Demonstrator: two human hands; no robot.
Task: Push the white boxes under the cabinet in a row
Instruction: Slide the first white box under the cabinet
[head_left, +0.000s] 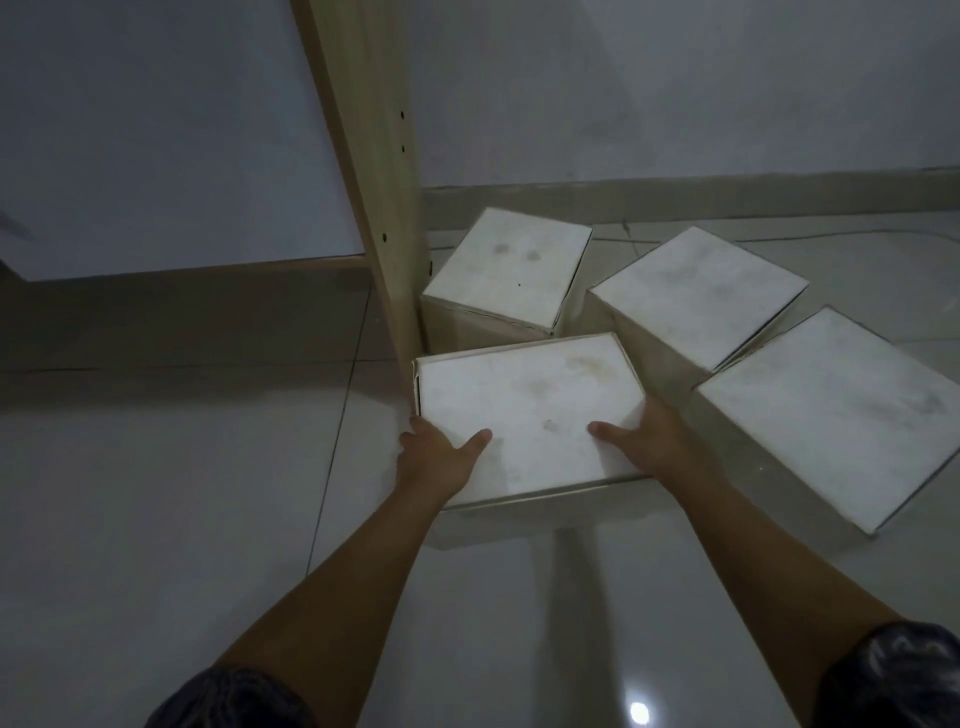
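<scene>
I have both hands on the nearest white box (524, 415), which sits on the pale tiled floor (182, 493) with its far left corner just beside the wooden cabinet post (379, 208). My left hand (434, 457) clasps the box's near left corner, thumb lying flat on the lid and the other fingers down the side where I cannot see them. My right hand (652, 441) grips the right edge the same way, thumb stretched across the lid toward the middle, the rest of the fingers hidden over the side. Three more white boxes lie beyond and to the right. The far box (506, 267) stands close against the post, just behind the one I hold. The middle box (698, 293) is turned at an angle to the right of it, and the right box (841, 415) lies nearest me on that side, its far corner touching or overlapping the middle one; I cannot tell which. A thin cable (779, 238) runs along the floor near the grey skirting board (675, 200) behind them. Dark patterned sleeves (893, 675) show at the bottom edge.
</scene>
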